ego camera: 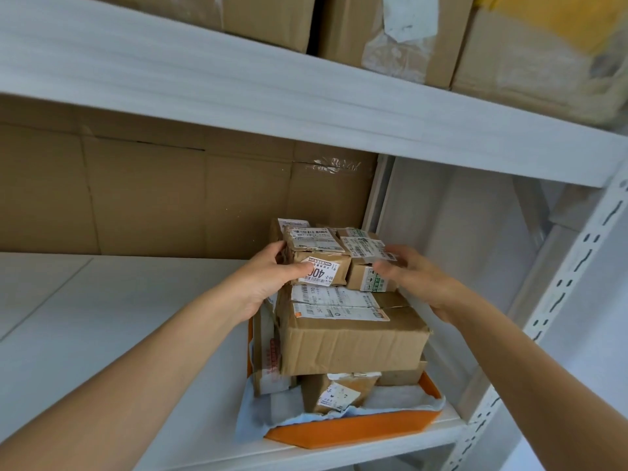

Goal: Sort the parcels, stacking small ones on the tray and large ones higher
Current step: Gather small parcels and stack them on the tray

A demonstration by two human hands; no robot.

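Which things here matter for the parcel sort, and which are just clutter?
Job: orange tray; parcel marked 400, gripped by left hand; green-label parcel, held by right hand; bigger box beneath; large boxes on upper shelf.
Clutter: cardboard sheet behind; shelf post; tray liner.

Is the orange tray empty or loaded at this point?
Loaded: the orange tray holds stacked parcels, piled well above its rim.

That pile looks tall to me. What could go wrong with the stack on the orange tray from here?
1. The large box rests on uneven lower parcels; added weight may tip it.
2. The left small parcel in the left hand and the right small parcel in the right hand sit high; let go off-centre, they could slide off.
3. The orange tray lies near the front edge of the shelf; a push might shift it.
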